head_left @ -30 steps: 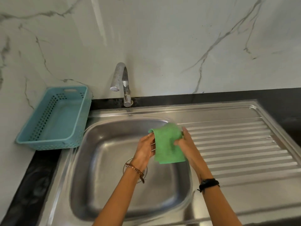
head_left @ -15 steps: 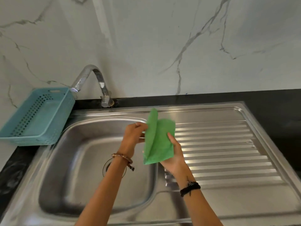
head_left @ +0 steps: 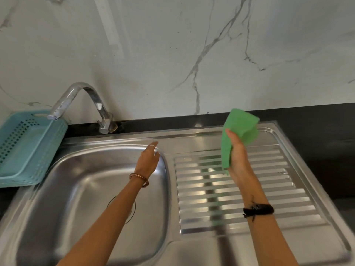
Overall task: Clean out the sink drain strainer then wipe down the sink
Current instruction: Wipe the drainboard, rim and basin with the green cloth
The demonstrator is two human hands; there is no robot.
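Observation:
My right hand (head_left: pixel 237 156) grips a folded green cloth (head_left: pixel 240 131), held up above the far part of the ribbed drainboard (head_left: pixel 269 189). My left hand (head_left: pixel 148 160) is flat and holds nothing, with its fingers stretched toward the far right rim of the steel sink basin (head_left: pixel 76 189). My left forearm crosses the basin and covers most of the drain strainer (head_left: pixel 111 203), of which only a ring edge shows.
A chrome tap (head_left: pixel 80 100) curves left over the basin's far left corner. A teal perforated plastic basket (head_left: pixel 25 146) sits on the black counter to the left of the sink. A marble wall stands behind.
My left hand let go of the cloth and stayed at the basin's rim. My right hand carried the cloth right and farther back, over the drainboard.

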